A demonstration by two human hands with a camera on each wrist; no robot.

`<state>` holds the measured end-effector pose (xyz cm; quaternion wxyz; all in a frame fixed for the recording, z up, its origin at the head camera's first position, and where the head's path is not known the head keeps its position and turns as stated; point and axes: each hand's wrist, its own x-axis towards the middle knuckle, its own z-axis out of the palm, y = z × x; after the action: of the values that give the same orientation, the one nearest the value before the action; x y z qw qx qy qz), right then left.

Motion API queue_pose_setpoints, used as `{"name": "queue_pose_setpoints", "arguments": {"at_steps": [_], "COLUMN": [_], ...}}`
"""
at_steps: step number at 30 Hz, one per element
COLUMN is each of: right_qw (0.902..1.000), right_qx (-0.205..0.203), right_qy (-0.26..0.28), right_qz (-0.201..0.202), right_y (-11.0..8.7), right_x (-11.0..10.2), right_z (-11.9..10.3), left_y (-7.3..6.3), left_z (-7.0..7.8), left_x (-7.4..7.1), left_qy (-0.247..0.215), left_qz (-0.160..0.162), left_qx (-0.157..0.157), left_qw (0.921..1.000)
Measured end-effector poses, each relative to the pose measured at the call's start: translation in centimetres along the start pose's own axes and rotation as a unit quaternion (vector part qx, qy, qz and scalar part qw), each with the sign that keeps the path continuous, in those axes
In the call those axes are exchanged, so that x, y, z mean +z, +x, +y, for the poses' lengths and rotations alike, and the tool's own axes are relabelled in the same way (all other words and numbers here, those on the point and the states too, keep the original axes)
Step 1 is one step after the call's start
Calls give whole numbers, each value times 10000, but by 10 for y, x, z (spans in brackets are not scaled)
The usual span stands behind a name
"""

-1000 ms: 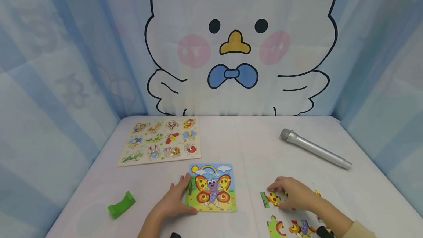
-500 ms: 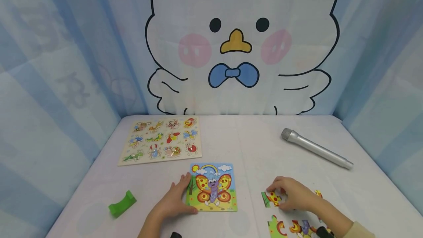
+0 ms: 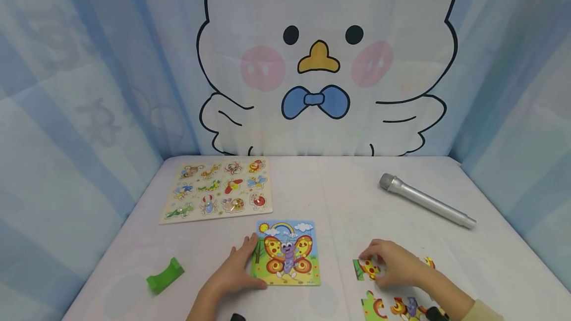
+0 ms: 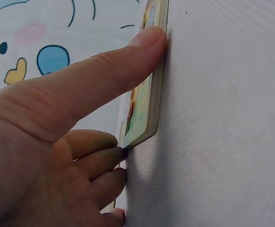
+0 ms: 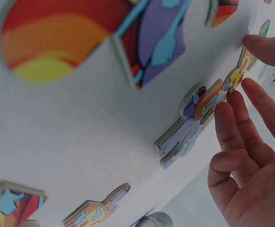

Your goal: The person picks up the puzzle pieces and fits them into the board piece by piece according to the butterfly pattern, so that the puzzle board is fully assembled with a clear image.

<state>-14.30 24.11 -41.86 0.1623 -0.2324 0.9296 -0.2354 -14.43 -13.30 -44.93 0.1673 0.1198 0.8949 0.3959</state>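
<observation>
In the head view my left hand (image 3: pixel 234 271) rests at the near left corner of a square butterfly puzzle board (image 3: pixel 286 254). Its straight thumb touches the front edge, and the fingers reach along the left side. The left wrist view shows that thumb (image 4: pixel 123 66) against the board's edge, the other fingers loosely bent below. Off to the right, my right hand (image 3: pixel 397 264) pinches a flat puzzle piece (image 3: pixel 369 268) with green, red and yellow on it, between thumb and index finger. In the right wrist view its other fingers are bent beside the purple-blue piece (image 5: pixel 189 125).
Several loose puzzle pieces (image 3: pixel 373 306) lie around and under my right forearm. A wooden insect board (image 3: pixel 218 189) lies at the back left, a green arched block (image 3: pixel 165 275) at the front left. A silver microphone (image 3: pixel 428 201) lies at the back right.
My right hand has shifted slightly over the piece it pinches, covering parts of the pieces that showed between its fingers before. My left hand and the board stay in place.
</observation>
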Motion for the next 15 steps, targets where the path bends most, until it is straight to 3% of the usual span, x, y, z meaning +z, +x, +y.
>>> {"name": "queue_pose_setpoints", "arguments": {"at_steps": [15], "right_qw": [9995], "right_qx": [34], "right_qy": [-304], "right_qz": [118], "right_y": [0], "right_x": [2], "right_z": [0], "left_y": [-1], "left_z": [-1], "left_x": [1], "left_qy": [-78], "left_qz": [10], "left_qx": [18], "left_qw": [10000]}}
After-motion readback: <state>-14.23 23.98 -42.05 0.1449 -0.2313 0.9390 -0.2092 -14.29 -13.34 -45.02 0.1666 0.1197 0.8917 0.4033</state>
